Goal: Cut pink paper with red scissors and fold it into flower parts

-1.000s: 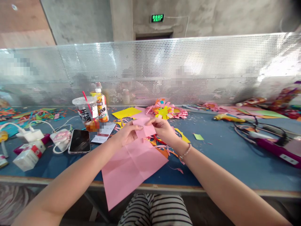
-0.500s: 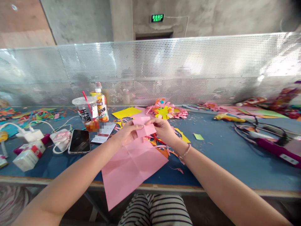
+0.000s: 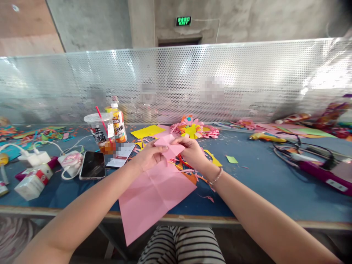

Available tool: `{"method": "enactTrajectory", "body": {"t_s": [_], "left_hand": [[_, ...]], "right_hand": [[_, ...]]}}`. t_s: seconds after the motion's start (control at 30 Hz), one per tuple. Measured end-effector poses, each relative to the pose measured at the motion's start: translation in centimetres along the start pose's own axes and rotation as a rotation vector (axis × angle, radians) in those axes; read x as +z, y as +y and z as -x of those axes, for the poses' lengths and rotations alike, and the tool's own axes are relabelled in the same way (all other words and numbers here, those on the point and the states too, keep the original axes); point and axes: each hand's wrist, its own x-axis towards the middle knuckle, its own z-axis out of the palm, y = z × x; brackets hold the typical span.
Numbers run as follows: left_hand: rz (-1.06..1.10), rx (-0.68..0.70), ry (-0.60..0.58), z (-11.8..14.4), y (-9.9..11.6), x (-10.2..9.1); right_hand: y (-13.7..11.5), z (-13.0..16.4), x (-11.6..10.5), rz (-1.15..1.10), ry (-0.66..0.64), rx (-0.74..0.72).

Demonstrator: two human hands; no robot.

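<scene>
Pinching the far corner of the pink paper sheet (image 3: 156, 190), left hand (image 3: 150, 156) and right hand (image 3: 191, 150) are both closing on its folded flap above the blue worktop (image 3: 261, 176). Sheet is looking light, floppy, crease-prone; edges and corners are seeming the best hold.

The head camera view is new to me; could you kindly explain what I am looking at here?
The camera sits on a person's head, looking forward and down, so the two bare arms reaching in are the wearer's own. The left hand and right hand pinch a folded corner of a pink paper sheet, which hangs over the near edge of the blue table. To the left lie a phone, a plastic cup with a red straw and a drink bottle. Beyond the hands sits a paper flower, with paper scraps under the right wrist. A perforated metal screen closes off the back.
</scene>
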Motion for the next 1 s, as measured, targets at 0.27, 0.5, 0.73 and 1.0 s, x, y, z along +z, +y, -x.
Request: {"method": "enactTrajectory", "body": {"t_s": [0.27, 0.5, 0.73, 1.0], "left_hand": [[-0.023, -0.020, -0.015, -0.1, 0.1, 0.0], [-0.002, -0.029, -0.060, 0.1, 0.0, -0.1], [-0.036, -0.067, -0.093, -0.1, 0.1, -0.3], [-0.033, -0.127, -0.052, -0.1, 0.1, -0.2]], "right_hand": [[-0.3, 0.0, -0.1, 0.093, -0.001, 0.006], [-0.8, 0.1, 0.1, 0.136, -0.029, -0.026], [-0.2, 0.1, 0.0, -0.025, -0.088, -0.034], [0.7, 0.0, 0.1, -0.200, -0.098, 0.022]]}}
